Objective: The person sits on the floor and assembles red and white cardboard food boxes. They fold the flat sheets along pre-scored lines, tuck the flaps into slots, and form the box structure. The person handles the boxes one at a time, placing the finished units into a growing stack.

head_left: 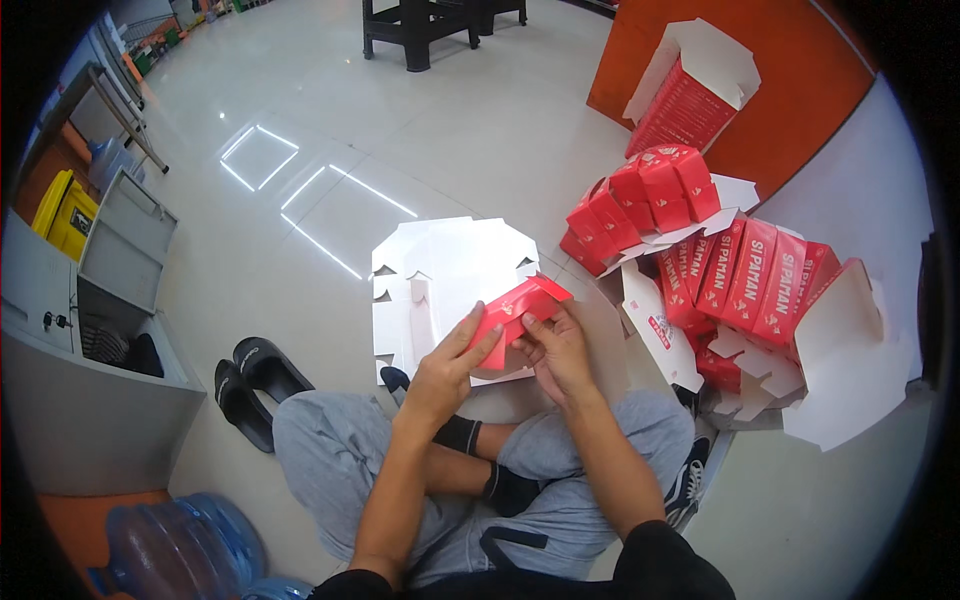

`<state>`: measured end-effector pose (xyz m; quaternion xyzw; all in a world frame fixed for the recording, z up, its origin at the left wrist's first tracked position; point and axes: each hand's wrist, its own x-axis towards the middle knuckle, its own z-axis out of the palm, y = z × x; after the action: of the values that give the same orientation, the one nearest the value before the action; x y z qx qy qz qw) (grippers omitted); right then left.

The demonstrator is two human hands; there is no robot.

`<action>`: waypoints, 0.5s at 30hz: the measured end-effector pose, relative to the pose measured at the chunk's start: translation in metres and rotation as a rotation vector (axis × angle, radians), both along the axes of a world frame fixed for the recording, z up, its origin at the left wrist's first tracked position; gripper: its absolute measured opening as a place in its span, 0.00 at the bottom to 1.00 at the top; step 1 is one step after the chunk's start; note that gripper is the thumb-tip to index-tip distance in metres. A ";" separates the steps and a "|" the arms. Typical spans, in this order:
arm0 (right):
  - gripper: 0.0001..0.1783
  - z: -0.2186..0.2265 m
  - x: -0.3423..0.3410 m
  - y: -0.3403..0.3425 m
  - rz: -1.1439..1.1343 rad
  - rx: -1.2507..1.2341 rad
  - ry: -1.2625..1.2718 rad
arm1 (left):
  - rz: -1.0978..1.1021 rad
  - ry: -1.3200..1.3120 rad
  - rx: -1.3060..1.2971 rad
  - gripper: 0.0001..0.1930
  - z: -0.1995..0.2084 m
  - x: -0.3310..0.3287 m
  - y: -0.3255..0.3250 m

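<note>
Between my two hands is a small red cardboard box [520,303], partly folded, with a flap sticking out at its right end. My left hand [447,372] grips its left side, the fingers lying along the red card. With thumb and fingers, my right hand [555,350] pinches its near right edge. Below the box, on the floor in front of my crossed legs, lies a flat white sheet of die-cut cardboard [440,245] with notched edges. My hands cover part of its near right side.
At right, several folded red boxes [745,275] fill an open carton [850,350], with more red boxes [640,195] stacked behind. A tall red-and-white carton [690,90] stands beyond. At left are black slippers [258,385], a grey cabinet [100,400] and a blue water bottle [185,550]. A black stool [415,30] stands far ahead.
</note>
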<state>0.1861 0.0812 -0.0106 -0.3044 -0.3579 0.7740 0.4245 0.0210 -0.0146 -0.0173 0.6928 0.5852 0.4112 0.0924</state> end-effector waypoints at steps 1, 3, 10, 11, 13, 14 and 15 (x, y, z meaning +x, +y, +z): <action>0.20 -0.005 0.004 0.003 -0.001 -0.041 -0.001 | -0.046 -0.012 -0.035 0.32 0.001 0.001 -0.001; 0.20 -0.011 0.007 0.008 0.003 -0.125 -0.002 | -0.076 -0.015 -0.069 0.31 0.005 0.002 -0.003; 0.13 -0.011 -0.008 -0.018 -0.121 -0.094 -0.017 | -0.044 0.042 -0.070 0.28 0.011 0.003 -0.005; 0.13 -0.011 -0.011 -0.021 -0.137 -0.075 -0.038 | -0.028 0.050 -0.072 0.28 0.011 0.003 -0.005; 0.12 -0.015 -0.011 -0.026 -0.155 -0.014 -0.101 | 0.004 0.068 -0.077 0.27 0.012 0.003 -0.007; 0.12 -0.021 -0.010 -0.027 -0.158 0.029 -0.143 | 0.010 0.067 -0.081 0.27 0.013 0.004 -0.008; 0.11 -0.021 -0.011 -0.028 -0.162 0.071 -0.183 | 0.015 0.069 -0.085 0.27 0.014 0.003 -0.009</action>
<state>0.1749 0.0535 -0.0315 -0.3863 -0.3968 0.6930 0.4615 0.0242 -0.0232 -0.0029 0.6974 0.6102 0.3626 0.0985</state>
